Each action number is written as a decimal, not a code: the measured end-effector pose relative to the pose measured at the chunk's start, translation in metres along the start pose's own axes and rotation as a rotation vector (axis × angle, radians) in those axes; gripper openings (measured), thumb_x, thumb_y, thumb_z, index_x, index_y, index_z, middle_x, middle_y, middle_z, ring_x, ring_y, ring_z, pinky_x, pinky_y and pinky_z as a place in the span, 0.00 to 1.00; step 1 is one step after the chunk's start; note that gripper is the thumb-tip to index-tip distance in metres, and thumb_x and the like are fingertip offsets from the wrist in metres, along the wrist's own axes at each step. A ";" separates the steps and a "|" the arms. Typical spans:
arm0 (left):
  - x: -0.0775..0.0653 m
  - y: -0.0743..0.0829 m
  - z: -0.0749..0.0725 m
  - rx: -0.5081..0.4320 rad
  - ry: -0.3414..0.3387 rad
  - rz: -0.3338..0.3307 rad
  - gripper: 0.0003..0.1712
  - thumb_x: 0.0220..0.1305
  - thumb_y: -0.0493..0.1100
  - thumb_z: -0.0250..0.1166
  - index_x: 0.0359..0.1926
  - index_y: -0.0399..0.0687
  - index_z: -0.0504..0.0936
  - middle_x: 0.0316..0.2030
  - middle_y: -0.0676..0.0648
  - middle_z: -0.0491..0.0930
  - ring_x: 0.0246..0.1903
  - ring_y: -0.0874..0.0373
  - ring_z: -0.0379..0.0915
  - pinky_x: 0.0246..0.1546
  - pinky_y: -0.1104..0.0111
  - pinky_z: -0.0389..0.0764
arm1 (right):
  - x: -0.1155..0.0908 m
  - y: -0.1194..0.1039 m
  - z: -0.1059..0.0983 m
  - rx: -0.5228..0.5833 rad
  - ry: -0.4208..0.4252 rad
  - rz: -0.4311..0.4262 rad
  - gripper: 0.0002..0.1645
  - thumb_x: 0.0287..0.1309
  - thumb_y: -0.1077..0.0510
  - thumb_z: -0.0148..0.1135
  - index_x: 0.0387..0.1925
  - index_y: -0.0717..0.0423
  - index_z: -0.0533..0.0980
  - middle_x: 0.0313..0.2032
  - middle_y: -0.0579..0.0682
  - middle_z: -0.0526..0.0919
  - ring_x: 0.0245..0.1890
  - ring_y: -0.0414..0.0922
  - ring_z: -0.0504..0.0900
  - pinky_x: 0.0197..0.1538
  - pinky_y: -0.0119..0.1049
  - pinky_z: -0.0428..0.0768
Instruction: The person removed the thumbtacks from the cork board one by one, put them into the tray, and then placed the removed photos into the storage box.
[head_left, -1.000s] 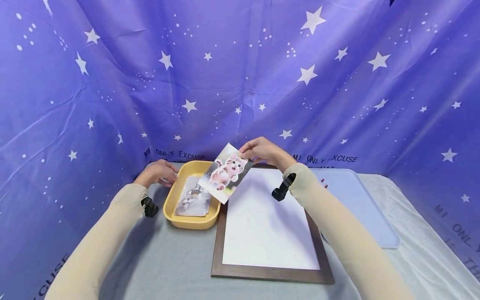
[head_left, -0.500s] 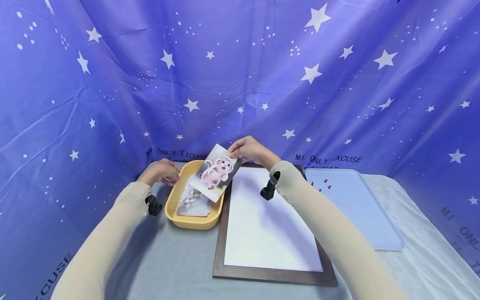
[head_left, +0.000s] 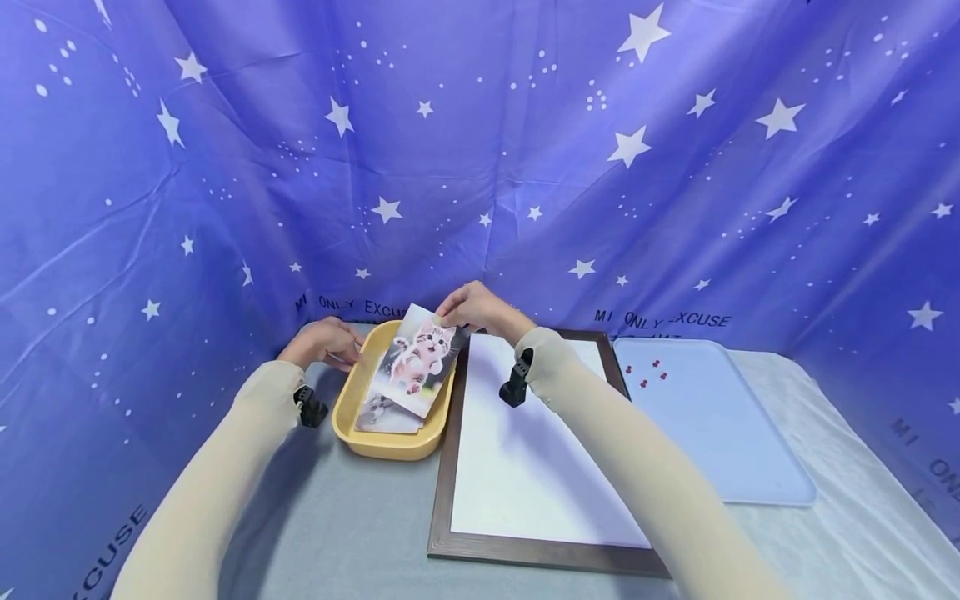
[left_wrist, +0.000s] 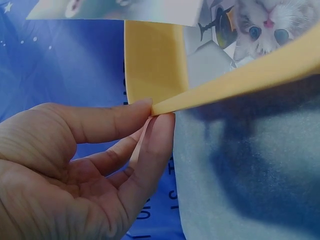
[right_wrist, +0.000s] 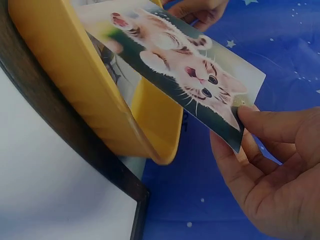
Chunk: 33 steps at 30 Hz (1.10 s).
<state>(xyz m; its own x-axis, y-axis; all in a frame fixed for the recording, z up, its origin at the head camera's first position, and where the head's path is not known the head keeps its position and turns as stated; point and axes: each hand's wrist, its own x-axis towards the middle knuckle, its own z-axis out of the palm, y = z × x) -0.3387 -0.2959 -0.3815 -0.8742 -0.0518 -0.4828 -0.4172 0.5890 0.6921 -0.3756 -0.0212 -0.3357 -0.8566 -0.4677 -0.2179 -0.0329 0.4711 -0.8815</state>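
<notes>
My right hand (head_left: pixel 477 307) pinches a kitten photo (head_left: pixel 418 360) by its upper right corner, thumb on the printed face in the right wrist view. The photo slants over a yellow tray (head_left: pixel 351 421), its lower end overlapping other cat photos (head_left: pixel 388 417) that lie inside. My left hand (left_wrist: pixel 95 160) pinches the tray's rim between thumb and fingers at its far left corner. In the left wrist view, a cat's face shows upside down on one of the photos in the tray.
A white board with a brown wooden frame (head_left: pixel 547 557) lies right of the tray, under my right forearm. Beyond it sits a pale blue tray (head_left: pixel 738 442) with several red pushpins (head_left: pixel 643 383). A blue star-patterned curtain (head_left: pixel 480 150) hangs behind.
My right hand has carried the kitten photo left and slightly down, from the gap between tray and board to over the yellow tray. My left hand stays on the rim.
</notes>
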 end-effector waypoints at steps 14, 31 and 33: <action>0.004 -0.001 0.000 0.008 -0.005 -0.016 0.25 0.64 0.27 0.62 0.63 0.30 0.75 0.48 0.39 0.82 0.34 0.58 0.81 0.40 0.67 0.89 | 0.012 0.001 0.027 -0.132 0.012 -0.056 0.09 0.60 0.69 0.68 0.42 0.63 0.86 0.29 0.46 0.84 0.24 0.38 0.73 0.29 0.35 0.74; 0.001 -0.002 -0.001 0.000 -0.022 0.011 0.24 0.64 0.27 0.62 0.62 0.28 0.75 0.44 0.42 0.81 0.35 0.57 0.80 0.42 0.66 0.89 | 0.020 0.004 0.052 -0.239 0.045 -0.135 0.05 0.59 0.67 0.71 0.37 0.65 0.86 0.30 0.48 0.84 0.30 0.40 0.76 0.37 0.35 0.82; 0.000 -0.002 -0.001 0.004 -0.022 0.013 0.24 0.64 0.27 0.62 0.62 0.28 0.75 0.46 0.41 0.81 0.36 0.57 0.80 0.43 0.66 0.89 | 0.021 0.004 0.054 -0.249 0.046 -0.116 0.03 0.59 0.66 0.71 0.35 0.63 0.86 0.29 0.48 0.83 0.28 0.40 0.76 0.40 0.45 0.86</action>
<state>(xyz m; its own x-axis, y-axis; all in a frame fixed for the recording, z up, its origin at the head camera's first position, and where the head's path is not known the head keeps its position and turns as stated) -0.3383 -0.2980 -0.3822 -0.8738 -0.0268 -0.4856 -0.4050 0.5928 0.6961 -0.3655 -0.0696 -0.3663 -0.8620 -0.4974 -0.0977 -0.2524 0.5884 -0.7681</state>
